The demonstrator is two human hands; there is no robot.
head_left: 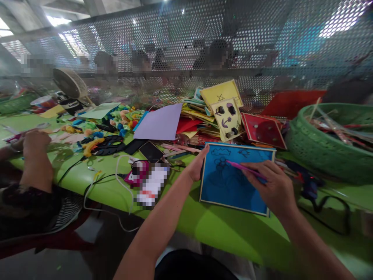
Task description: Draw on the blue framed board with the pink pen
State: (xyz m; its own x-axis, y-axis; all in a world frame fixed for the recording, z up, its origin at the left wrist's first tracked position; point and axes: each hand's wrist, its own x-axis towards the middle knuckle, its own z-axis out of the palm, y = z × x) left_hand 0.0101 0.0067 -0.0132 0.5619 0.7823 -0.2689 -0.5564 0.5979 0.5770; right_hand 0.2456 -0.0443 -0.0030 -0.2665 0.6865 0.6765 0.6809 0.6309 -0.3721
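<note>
A blue board (217, 186) with a thin pale frame lies in front of me on the green table. Dark line drawings show along its upper part, a cloud-like outline and a flower among them. My left hand (197, 166) grips the board's left edge, the thumb at its upper left corner and the other fingers mostly hidden. In my right hand (274, 184) is a pink pen (243, 167), its tip at the flower drawing. That hand's lower side rests on or just above the board's right part; I cannot tell which.
A glue gun (309, 186) with a black cord lies right of the board. Behind it stands a green basket (294, 130) of sticks. Framed cards (225, 118) are piled at the back. Phones (150, 151), cables and a fan (70, 83) are leftward, beside another person's hand (36, 142).
</note>
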